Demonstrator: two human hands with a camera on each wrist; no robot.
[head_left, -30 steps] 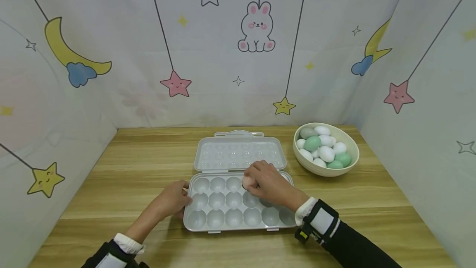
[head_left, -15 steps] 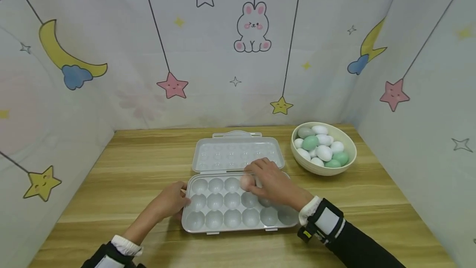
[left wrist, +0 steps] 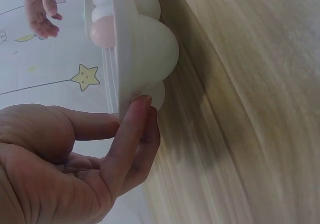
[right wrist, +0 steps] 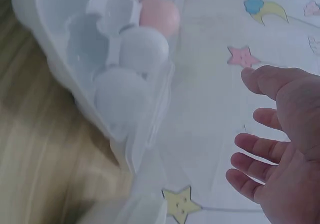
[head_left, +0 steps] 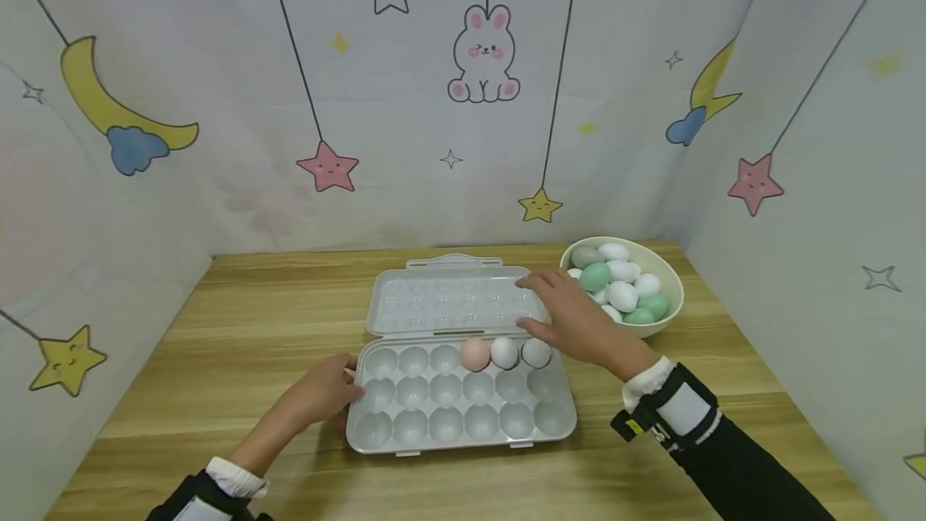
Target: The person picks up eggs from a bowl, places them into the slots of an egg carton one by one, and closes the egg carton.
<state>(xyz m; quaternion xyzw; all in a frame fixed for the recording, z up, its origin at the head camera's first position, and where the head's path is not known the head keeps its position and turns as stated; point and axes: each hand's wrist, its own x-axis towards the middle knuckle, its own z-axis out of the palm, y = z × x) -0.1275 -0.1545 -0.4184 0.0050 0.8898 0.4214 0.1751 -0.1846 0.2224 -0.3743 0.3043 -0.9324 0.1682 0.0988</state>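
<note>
An opened plastic egg tray (head_left: 463, 407) lies on the wooden table. Its back row holds one pink egg (head_left: 475, 354) and two white eggs, the near one (head_left: 504, 352) beside the pink and the other (head_left: 536, 353) in the right corner cup. My left hand (head_left: 325, 392) grips the tray's left edge; in the left wrist view, the thumb and fingers (left wrist: 131, 129) pinch its rim. My right hand (head_left: 575, 316), fingers spread and holding nothing, hovers between the tray's clear lid (head_left: 434, 300) and the egg bowl. It overlaps the bowl's left side in the head view.
A cream bowl (head_left: 665, 264) heaped with white, green and greyish eggs stands at the back right of the table (head_left: 275, 296). Behind it rises a white cloth backdrop (head_left: 405, 207) printed with stars, moons and a rabbit, which also closes in both sides.
The right hand has let go of the pink egg, which now sits in a back-row cup, and has moved right toward the bowl. The left hand keeps its grip on the tray.
</note>
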